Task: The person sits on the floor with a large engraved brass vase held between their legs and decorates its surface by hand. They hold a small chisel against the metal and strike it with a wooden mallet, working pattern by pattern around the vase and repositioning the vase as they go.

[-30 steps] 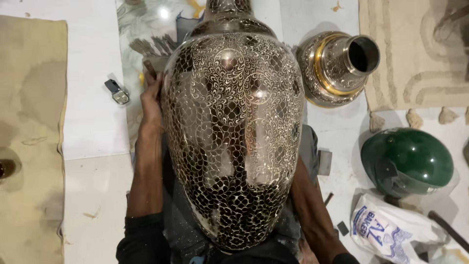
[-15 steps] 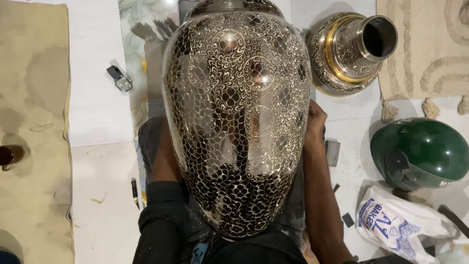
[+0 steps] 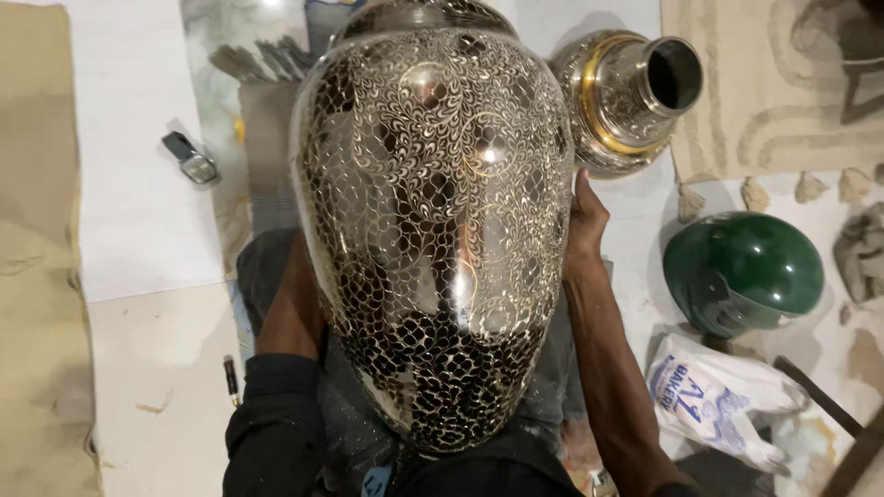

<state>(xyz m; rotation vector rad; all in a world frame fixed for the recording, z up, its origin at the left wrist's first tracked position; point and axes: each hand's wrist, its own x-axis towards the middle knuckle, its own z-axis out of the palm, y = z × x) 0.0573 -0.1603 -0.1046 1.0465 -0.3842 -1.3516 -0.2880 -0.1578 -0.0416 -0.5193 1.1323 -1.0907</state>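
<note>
Engraved vase [image 3: 433, 230] between two hands; right hand [image 3: 582, 221] visible.

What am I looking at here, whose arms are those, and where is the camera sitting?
The camera sits on a person's head and looks down, so the arms are that person's own. They steady a big engraved metal vase lying on their lap. The right hand presses flat against its side; the left hand is hidden behind it, only the forearm shows. On the white floor lie a smaller metal vase, a green helmet, a printed plastic bag, a small phone-like object and a beige rug.
</note>
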